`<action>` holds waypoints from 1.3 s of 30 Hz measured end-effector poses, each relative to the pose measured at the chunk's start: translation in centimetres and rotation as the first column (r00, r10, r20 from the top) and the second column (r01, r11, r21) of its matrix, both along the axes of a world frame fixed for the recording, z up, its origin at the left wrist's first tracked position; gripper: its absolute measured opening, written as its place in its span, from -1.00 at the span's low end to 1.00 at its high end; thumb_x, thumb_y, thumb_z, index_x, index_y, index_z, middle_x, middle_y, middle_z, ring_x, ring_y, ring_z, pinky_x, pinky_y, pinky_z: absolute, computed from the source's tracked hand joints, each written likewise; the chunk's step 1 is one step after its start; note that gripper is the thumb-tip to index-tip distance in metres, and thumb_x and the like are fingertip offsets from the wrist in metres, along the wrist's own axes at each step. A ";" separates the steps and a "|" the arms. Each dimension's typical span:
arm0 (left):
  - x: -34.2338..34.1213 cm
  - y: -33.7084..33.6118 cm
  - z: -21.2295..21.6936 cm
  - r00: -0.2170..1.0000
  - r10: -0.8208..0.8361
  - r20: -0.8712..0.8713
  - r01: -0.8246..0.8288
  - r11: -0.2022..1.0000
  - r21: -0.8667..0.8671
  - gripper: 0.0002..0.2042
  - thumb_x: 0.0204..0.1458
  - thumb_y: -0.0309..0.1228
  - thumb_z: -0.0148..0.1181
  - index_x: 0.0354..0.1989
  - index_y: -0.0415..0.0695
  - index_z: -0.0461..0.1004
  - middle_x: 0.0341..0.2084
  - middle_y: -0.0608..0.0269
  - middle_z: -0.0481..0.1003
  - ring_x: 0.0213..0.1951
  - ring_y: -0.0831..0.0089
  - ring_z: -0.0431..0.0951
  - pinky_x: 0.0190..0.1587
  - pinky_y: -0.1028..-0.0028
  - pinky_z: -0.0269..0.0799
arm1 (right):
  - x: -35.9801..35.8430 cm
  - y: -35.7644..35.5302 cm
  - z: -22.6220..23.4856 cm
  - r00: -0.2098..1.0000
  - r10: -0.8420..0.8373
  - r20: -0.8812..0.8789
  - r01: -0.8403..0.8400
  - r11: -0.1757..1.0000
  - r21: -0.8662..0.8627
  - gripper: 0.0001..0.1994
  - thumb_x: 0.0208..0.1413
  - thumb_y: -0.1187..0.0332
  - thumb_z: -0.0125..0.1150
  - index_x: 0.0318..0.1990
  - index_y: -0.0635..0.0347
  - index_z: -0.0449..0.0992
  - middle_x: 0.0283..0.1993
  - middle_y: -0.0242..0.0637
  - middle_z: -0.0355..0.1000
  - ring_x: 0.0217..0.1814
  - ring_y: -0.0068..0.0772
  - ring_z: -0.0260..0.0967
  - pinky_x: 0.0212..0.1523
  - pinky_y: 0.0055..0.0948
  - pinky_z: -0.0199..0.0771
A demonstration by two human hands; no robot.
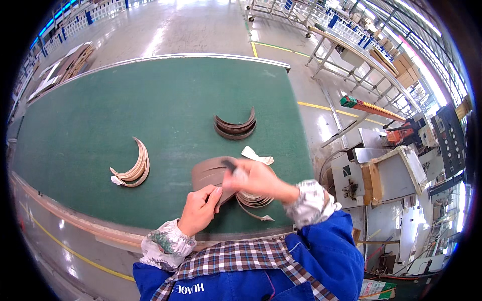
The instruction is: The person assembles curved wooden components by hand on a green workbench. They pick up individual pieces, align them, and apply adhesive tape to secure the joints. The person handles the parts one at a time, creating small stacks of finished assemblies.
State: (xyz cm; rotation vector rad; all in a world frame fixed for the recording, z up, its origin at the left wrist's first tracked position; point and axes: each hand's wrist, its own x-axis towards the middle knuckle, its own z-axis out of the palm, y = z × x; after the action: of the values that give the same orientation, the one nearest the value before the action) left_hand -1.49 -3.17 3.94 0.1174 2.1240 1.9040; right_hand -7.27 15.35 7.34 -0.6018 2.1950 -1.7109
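Both hands (201, 208) (253, 176) grip brown curved piece (207, 175); green table (100, 120).

I stood at a green felt-topped table (125, 110), on which a stack of tan crescent-shaped pieces (133, 168) lay toward its left and a stack of darker brown curved pieces (235, 126) lay near its middle, well apart from each other. Just off the table's right edge stood a grey machine (374, 173) with an orange-and-green tool (369, 106) behind it. Beyond the table's far right corner ran a long metal-framed workbench (351, 55), and flat cardboard sheets (63, 67) lay past its far left corner.
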 end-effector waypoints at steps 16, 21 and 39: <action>1.3 -3.6 3.0 0.966 -0.258 0.011 0.248 0.917 -0.313 -0.68 0.09 -0.26 0.16 -0.60 -0.26 0.46 -0.81 0.28 0.40 -0.73 0.65 0.39 -0.64 0.59 0.28 | 2.6 14.4 -1.1 0.908 -0.242 0.342 0.320 0.927 -0.193 -0.85 0.11 0.31 0.21 -0.38 0.16 0.42 -0.60 -0.62 0.22 -0.67 -0.84 0.05 -0.70 -0.77 -0.02; 1.8 -2.0 -0.2 0.949 -0.297 -0.107 0.165 0.757 -0.632 -0.63 0.08 -0.11 0.10 -0.56 -0.19 0.51 -0.72 0.04 0.46 -0.64 0.21 0.50 -0.56 0.30 0.37 | 1.7 17.2 -6.2 0.877 -0.375 0.300 0.363 0.927 0.096 -0.76 0.08 0.21 0.25 -0.45 0.18 0.42 -0.69 -0.59 0.19 -0.69 -0.77 0.08 -0.70 -0.69 0.00; 0.6 2.9 -2.6 0.940 -0.240 -0.244 0.084 0.854 -0.514 -0.69 0.12 -0.27 0.05 -0.54 -0.25 0.49 -0.79 0.16 0.41 -0.69 0.35 0.43 -0.57 0.38 0.29 | 9.4 2.8 -5.8 0.878 -0.155 -0.453 0.416 0.714 0.563 -0.88 0.17 0.38 -0.03 -0.21 0.21 0.27 -0.59 -0.08 0.40 -0.59 0.01 0.39 -0.62 -0.13 0.36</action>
State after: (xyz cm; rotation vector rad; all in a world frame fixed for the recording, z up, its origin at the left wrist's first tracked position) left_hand -0.87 -0.29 1.39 0.4894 2.6378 1.2487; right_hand 2.17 18.16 1.52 -0.4230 3.0701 -0.8339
